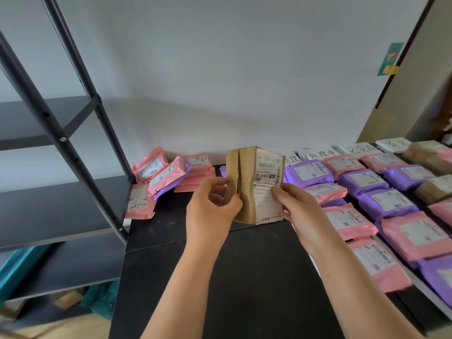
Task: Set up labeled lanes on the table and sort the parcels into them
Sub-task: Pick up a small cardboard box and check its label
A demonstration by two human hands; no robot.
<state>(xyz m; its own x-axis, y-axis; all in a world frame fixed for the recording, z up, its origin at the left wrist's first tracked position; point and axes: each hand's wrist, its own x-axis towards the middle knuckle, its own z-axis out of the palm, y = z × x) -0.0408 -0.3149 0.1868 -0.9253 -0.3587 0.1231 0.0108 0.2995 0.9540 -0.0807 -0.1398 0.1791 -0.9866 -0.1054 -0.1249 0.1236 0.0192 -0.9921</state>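
One brown parcel (254, 184) is held upright over the dark worktop (256, 277) between two hands. Its left edge is gripped by the left hand (212, 206): the fingers (216, 183) are curled round the edge and the thumb is pressed on the taped front. Its right edge is pinched by the right hand (300, 209), whose fingers (281, 192) are laid on the white shipping label (267, 187), which is turned toward the camera.

Beyond the left fingers and out to their left, a loose heap of pink parcels (195, 172) is seen at the far edge of the worktop, with a purple one (171, 188) tucked into it. To the right of the right fingers, rows of pink and purple parcels (386, 204) are laid flat, running from the wall toward the person. Past the far ends of these rows, three handwritten paper sheets (322, 152) are set along the wall, and a fourth (292, 159) is partly hidden just behind the held parcel. A few more brown parcels (430, 155) are laid in the row farthest from the right fingers. Well to the left of the left fingers, a dark metal shelving rack (61, 143) is seen
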